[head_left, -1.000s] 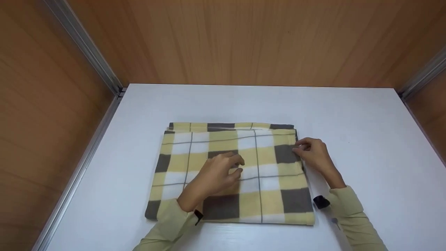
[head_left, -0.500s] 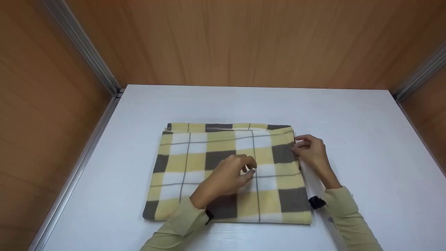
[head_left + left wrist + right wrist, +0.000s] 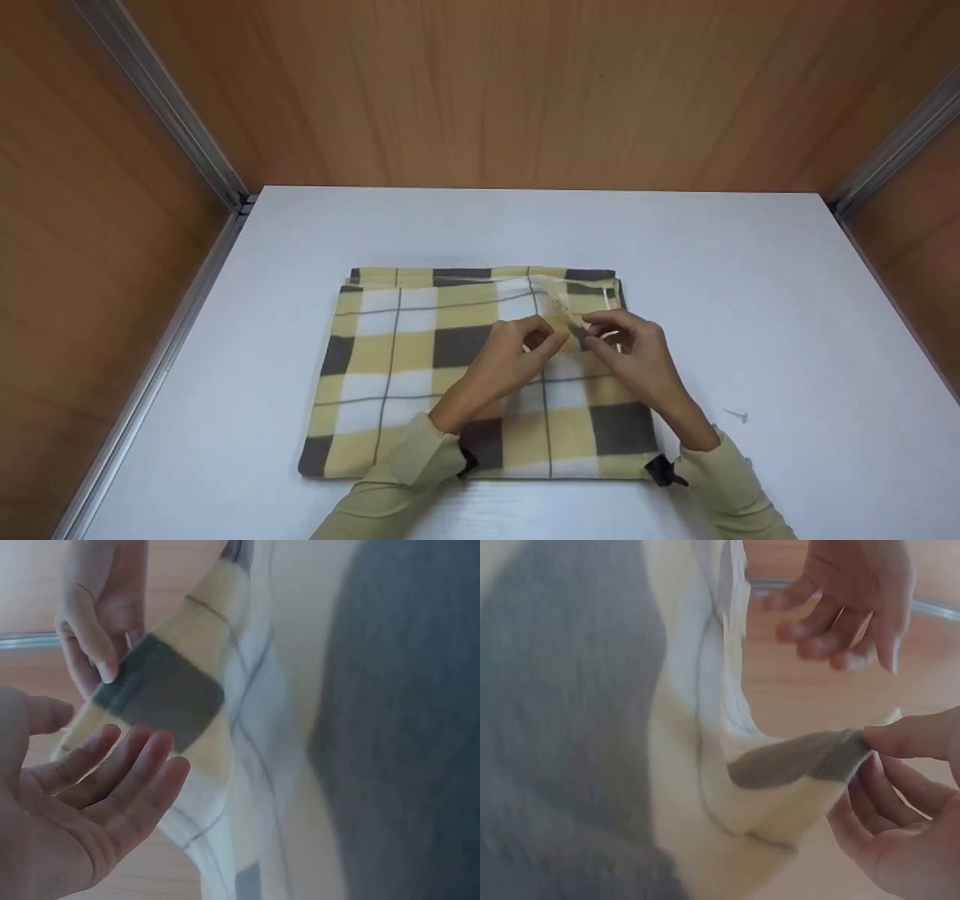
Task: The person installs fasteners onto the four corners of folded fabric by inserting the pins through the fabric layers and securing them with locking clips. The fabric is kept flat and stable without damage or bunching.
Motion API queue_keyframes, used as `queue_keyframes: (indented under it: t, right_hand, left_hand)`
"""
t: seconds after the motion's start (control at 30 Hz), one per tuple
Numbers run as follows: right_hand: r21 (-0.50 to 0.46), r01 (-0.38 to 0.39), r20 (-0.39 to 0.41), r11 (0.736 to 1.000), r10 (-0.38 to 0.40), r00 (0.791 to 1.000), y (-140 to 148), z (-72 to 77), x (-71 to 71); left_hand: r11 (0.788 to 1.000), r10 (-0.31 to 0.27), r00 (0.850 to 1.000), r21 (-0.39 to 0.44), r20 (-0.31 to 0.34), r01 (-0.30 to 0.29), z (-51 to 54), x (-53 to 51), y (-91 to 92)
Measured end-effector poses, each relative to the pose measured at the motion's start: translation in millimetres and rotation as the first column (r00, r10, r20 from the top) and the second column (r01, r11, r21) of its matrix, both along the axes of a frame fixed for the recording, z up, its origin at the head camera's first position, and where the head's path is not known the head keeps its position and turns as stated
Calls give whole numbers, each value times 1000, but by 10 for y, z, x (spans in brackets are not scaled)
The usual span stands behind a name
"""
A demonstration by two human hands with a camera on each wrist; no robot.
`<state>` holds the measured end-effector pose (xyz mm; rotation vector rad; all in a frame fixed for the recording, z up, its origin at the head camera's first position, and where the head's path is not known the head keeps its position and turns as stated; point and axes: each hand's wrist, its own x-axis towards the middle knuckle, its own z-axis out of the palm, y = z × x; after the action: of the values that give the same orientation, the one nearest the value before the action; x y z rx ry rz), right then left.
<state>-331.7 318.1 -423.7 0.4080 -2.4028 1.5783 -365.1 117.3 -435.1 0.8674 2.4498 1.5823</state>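
Observation:
A folded plaid cloth (image 3: 457, 349) in yellow, white and dark grey lies on the table in the head view. My right hand (image 3: 636, 358) pinches the edge of its top layer between thumb and fingertips and holds it raised, folded inward. The lifted flap (image 3: 780, 761) shows a grey square by the thumb in the right wrist view. Over the middle of the cloth is my left hand (image 3: 514, 356), close to the flap. Its fingers are spread and loosely bent, with nothing held, as the left wrist view shows of that left hand (image 3: 82, 817).
A white table (image 3: 750, 285) carries the cloth. Wood-grain panels (image 3: 480, 90) stand behind it and at both sides, with metal rails (image 3: 150, 97) at the corners. Black pieces (image 3: 664, 471) sit at the sleeve cuffs.
My right hand has moved left from the cloth's right edge, lifting and drawing the top layer's edge inward. My left hand has shifted right towards it.

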Motion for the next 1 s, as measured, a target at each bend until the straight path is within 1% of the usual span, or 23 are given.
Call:
queue_keyframes:
  t: [0.07, 0.17, 0.27, 0.37, 0.47, 0.57, 0.67, 0.77, 0.87, 1.0]
  right_hand:
    - [10, -13, -25, 1000, 13, 1000, -70, 64, 91]
    - [35, -25, -61, 999, 28, 998, -151, 175, 213]
    - [55, -57, -95, 997, 62, 993, -184, 214, 301]
    - [83, -84, -126, 993, 94, 988, -179, 153, 352]
    - [103, -79, -140, 992, 93, 986, -110, 23, 358]
    - [120, -56, -143, 991, 73, 987, 19, -76, 355]
    - [146, -21, -150, 989, 43, 988, 174, -103, 383]
    - [188, 34, -134, 982, -9, 991, 342, -108, 439]
    - [252, 105, -89, 962, -86, 992, 517, -131, 501]
    - [358, 176, -33, 917, -176, 984, 730, -208, 611]
  left_hand:
    - [1000, 24, 999, 0, 39, -24, -18, 19, 2]
    - [998, 65, 995, 10, 76, -65, -29, 53, -8]
    - [993, 90, 991, 61, 102, -97, -35, 80, -24]
    - [989, 97, 990, 104, 104, -108, -40, 113, -44]
    - [987, 98, 992, 118, 76, -106, -34, 157, -76]
    - [985, 113, 992, 123, 54, -119, -24, 208, -127]
    - [982, 125, 991, 135, 57, -131, -14, 257, -201]
    - [979, 133, 989, 147, 66, -141, -10, 301, -291]
    - [978, 142, 987, 140, 75, -152, 8, 348, -375]
    - [979, 149, 986, 130, 79, -158, 16, 452, -451]
